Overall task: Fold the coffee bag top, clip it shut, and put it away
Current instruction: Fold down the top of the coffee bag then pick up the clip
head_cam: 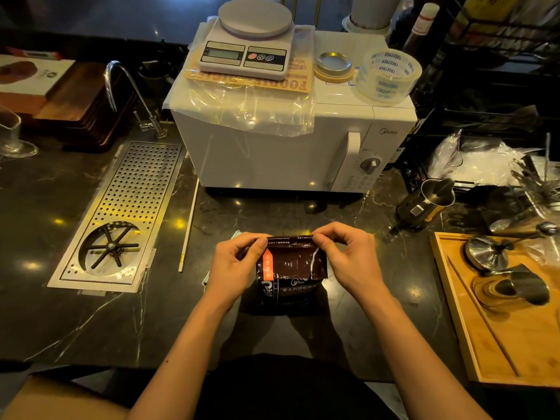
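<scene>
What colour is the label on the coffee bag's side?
Orange, on the dark brown coffee bag; seen in the head view.

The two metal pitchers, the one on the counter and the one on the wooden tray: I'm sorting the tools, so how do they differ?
The pitcher on the counter stands roughly upright, mouth upward; the pitcher on the wooden tray lies on its side. The first rests on the dark counter right of the microwave; the second on the wooden tray beside a metal funnel. Both look like shiny steel.

Counter (91, 322) bare beside bag (291, 274) — microwave (272, 147) blocks behind, tray (472, 328) right.
</scene>
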